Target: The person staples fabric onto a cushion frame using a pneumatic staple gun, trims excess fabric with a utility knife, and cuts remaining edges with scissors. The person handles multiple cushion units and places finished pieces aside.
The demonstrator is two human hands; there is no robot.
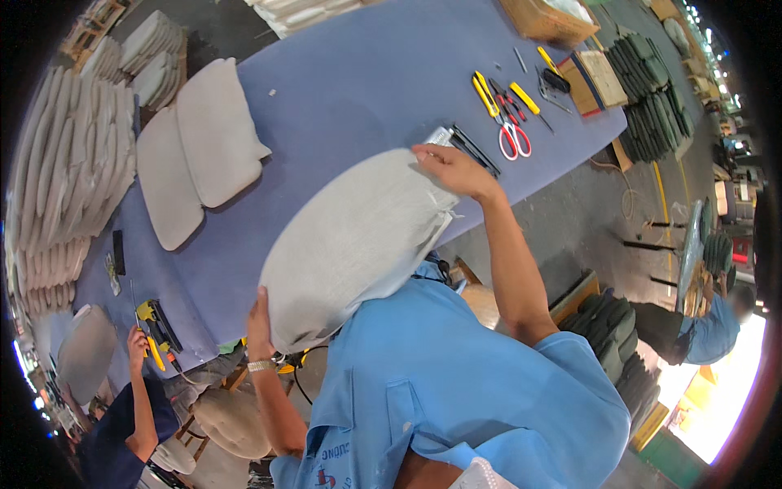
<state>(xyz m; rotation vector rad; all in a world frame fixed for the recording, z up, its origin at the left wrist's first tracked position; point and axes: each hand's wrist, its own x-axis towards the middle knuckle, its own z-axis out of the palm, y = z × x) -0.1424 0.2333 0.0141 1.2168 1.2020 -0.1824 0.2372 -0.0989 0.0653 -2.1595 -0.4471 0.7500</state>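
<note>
A light grey fabric-covered cushion [346, 236] with one curved edge lies tilted across the table's near edge, against my blue shirt. My right hand [456, 169] pinches its far right corner, where loose fabric and threads show. At its left end, my left hand [259, 328] grips the rim, thumb along the edge, with a watch on the wrist. The cushion covers part of the left fingers. Just beyond my right hand lie a silvery packet [440, 136] and some dark rods [474, 150].
On the blue table [350, 98] lie two grey cushions [216, 134], red-handled scissors [513, 140], a yellow cutter [486, 94] and other tools. Tall cushion stacks [73, 163] stand at left. A co-worker's hand [137, 346] is near yellow-and-black tools [156, 330]. A cardboard box [550, 20] sits far right.
</note>
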